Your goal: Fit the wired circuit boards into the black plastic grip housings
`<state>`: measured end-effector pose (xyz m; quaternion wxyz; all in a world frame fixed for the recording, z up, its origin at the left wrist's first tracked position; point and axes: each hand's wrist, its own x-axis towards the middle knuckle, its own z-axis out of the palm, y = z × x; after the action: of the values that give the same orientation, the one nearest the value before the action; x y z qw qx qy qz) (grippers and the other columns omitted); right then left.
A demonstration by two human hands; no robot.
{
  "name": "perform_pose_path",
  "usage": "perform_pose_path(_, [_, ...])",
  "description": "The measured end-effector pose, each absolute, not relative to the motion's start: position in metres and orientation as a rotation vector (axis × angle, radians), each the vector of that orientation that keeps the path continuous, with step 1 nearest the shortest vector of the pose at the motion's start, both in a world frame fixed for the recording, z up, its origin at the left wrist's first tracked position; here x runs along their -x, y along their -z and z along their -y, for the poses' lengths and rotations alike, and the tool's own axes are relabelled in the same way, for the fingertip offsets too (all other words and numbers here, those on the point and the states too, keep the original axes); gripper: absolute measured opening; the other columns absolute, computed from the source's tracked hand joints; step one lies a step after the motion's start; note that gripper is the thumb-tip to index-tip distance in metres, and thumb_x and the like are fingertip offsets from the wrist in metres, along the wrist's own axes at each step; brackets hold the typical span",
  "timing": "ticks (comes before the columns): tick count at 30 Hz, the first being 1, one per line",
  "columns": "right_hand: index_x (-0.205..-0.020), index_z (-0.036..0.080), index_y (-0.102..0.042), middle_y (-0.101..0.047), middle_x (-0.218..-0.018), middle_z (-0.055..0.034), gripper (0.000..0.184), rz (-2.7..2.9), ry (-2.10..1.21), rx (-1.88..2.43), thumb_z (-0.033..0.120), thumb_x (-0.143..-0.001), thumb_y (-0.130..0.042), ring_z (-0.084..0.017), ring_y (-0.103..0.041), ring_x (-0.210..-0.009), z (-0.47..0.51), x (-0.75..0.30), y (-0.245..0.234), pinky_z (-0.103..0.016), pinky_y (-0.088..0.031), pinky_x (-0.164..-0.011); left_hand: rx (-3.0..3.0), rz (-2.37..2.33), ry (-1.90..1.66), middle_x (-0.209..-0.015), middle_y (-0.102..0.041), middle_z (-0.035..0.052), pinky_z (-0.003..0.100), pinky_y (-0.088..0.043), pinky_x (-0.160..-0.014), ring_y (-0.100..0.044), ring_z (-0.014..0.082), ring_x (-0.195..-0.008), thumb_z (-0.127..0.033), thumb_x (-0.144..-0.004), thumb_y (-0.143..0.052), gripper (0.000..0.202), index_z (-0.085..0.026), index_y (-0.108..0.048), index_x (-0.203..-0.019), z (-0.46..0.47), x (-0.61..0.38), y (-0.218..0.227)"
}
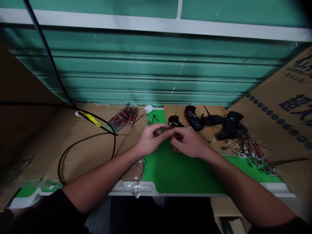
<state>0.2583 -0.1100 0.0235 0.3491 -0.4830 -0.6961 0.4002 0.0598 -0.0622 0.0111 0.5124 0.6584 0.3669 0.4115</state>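
My left hand and my right hand meet over the green mat, fingertips pinched together. Between them is a small wired part, its thin red and black wires sticking up past the fingers. Most of it is hidden by my fingers. Right behind them lies a curved black plastic shell. A few loose wired pieces rest on the mat beyond my left hand.
A bundle of wired circuit boards lies left on cardboard; a tangled pile of them lies right. Several black plastic housings stand at the back right. A black cable loops at left. A green wall closes the back.
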Motion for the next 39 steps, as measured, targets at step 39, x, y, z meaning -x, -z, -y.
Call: perform_pose_path(39, [-0.079,0.023,-0.065,-0.07,-0.062,0.0007,0.012,1.579,-0.922,1.213,0.023,-0.091,-0.067,-0.015,-0.065,-0.051,0.111,-0.261,-0.023,-0.027,-0.051,-0.05,-1.118,-0.853,-0.945,-0.074,-0.076,0.0038,0.026,-0.048,-0.062,-0.063,0.0129,-0.061,-0.042,-0.067,-0.097,0.033,-0.017,-0.077,-0.077,0.055,-0.057,-0.024])
